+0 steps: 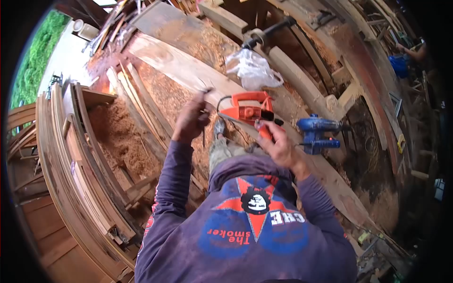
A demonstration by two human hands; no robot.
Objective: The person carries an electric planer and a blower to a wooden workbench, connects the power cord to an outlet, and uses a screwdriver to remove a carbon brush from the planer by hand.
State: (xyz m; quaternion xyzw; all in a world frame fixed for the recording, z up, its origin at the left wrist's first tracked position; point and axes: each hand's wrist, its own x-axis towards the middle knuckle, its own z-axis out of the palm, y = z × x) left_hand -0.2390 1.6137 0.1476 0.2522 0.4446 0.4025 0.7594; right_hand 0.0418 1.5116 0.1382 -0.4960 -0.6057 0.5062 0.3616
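Nearest camera, head view: printed shirt (pixel 198 236), cut off at bottom edge. Left hand (pixel 189 120): pinched on slim dark item (pixel 207 90), too small to identify. Right hand (pixel 283 147): clamped on orange handle (pixel 265 131), mostly hidden in grip. Orange power tool (pixel 242 113) on long plank (pixel 181 70), just beyond right hand; underside hidden. Blue power tool (pixel 318 124) farther right.

A wooden tabletop (pixel 163 20) is stretching from upper left to lower right, with wood shavings (pixel 214 42) scattering over its left part. A long pale plank (pixel 174 63) is lying along its near edge. On the plank, about midway along, an orange power tool (pixel 247 106) is sitting. A white plastic bag (pixel 254 68) is lying crumpled just behind it, and a blue power tool (pixel 317 134) is resting farther right, near the plank's far edge.
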